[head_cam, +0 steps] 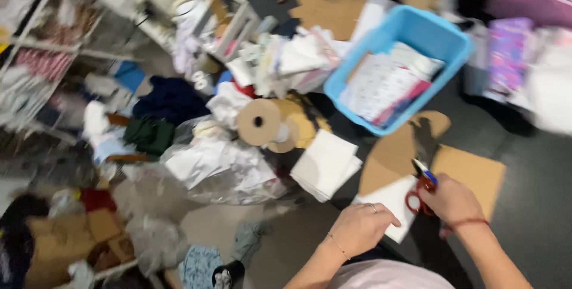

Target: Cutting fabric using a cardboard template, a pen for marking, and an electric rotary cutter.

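My right hand [454,201] grips red-handled scissors [420,186] whose blades point up over a white sheet [390,204]. My left hand [361,227] rests flat on the near left part of that white sheet, a ring on one finger. The sheet lies on brown cardboard pieces [471,173] spread on the dark floor. A stack of white squares [326,164] sits just left of the sheet.
A blue plastic bin [411,30] with folded fabric stands at the back right. A brown paper roll [259,122] and clear bags of white scraps [217,167] lie left of centre. Cluttered shelves [53,56], fabric piles and cardboard boxes [65,241] fill the left side.
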